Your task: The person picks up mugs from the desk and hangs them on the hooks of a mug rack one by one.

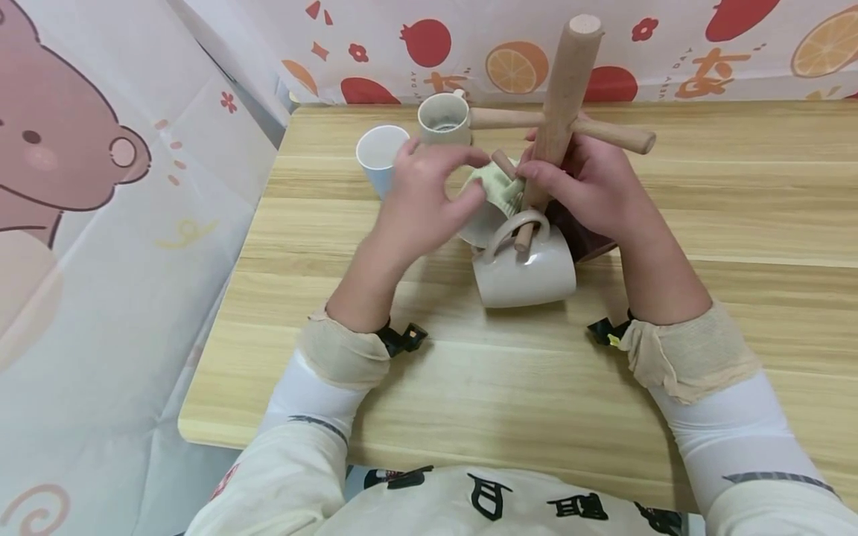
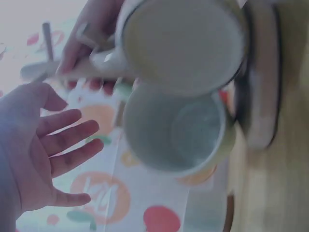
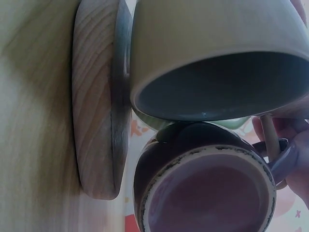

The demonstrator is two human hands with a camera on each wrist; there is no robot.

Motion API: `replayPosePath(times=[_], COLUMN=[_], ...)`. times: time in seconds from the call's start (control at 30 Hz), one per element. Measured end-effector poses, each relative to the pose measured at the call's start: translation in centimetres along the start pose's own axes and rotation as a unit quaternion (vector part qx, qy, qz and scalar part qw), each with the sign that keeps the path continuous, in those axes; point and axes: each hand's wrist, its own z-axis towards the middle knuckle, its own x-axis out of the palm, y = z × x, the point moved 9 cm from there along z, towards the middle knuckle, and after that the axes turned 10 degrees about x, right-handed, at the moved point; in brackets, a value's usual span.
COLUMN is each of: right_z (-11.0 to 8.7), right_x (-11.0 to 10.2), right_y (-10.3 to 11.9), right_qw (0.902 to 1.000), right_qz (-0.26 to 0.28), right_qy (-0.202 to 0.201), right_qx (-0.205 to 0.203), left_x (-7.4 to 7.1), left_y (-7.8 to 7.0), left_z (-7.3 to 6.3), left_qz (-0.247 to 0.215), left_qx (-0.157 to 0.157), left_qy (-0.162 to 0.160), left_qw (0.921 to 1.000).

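A wooden mug tree point(image 1: 566, 82) stands on the table, and my right hand point(image 1: 596, 179) grips its post between thumb and fingers. On its lower pegs hang a cream mug point(image 1: 526, 275) at the front, a dark brown mug point(image 3: 207, 203) on the right and a pale green mug point(image 2: 178, 130) on the left. The cream mug lies sideways, its handle looped over a peg. My left hand point(image 1: 429, 201) is beside the green mug, fingers apart with nothing between them. In the left wrist view, those fingers are spread.
Behind my left hand stand a light blue cup point(image 1: 380, 160) and a small pale mug point(image 1: 445, 119), the latter close to an upper peg's end. The upper pegs stick out left and right. A fruit-print sheet point(image 1: 429, 45) hangs behind the wooden table point(image 1: 737, 223).
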Motion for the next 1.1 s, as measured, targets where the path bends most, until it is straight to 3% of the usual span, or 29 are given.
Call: replayPosePath(times=[0.2, 0.27, 0.37, 0.53, 0.6, 0.73, 0.9, 1.1], right_z=[0.0, 0.0, 0.0, -0.1, -0.1, -0.1, 0.0, 0.1], right_x=[-0.1, -0.1, -0.1, -0.1, -0.1, -0.2, -0.1, -0.1], right_y=[-0.2, -0.1, -0.1, 0.1, 0.1, -0.1, -0.2, -0.3], right_qw=[0.9999, 0.9999, 0.9999, 1.0000, 1.0000, 0.9999, 0.9998, 0.9996], right_qz=[-0.003, -0.004, -0.003, 0.001, 0.002, -0.002, 0.001, 0.010], right_qy=[0.000, 0.001, 0.001, 0.000, 0.000, -0.002, -0.001, 0.003], right_qx=[0.016, 0.017, 0.015, 0.004, 0.005, 0.012, 0.018, 0.024], left_x=[-3.2, -3.5, -2.9, -0.3, 0.8, 2.7, 3.8, 3.7], left_y=[3.8, 5.4, 7.9, 11.9, 13.2, 15.0, 15.9, 16.0], left_z=[-0.2, -0.5, -0.9, -1.9, -2.4, -3.2, -3.7, -3.6], left_qz=[0.002, 0.014, 0.044, 0.075, 0.082, 0.087, 0.102, 0.110], left_qx=[-0.067, -0.097, -0.154, -0.252, -0.275, -0.296, -0.291, -0.287], left_qy=[-0.085, -0.093, -0.055, 0.071, 0.115, 0.168, 0.191, 0.176], left_qw=[0.9941, 0.9909, 0.9856, 0.9622, 0.9510, 0.9363, 0.9320, 0.9352])
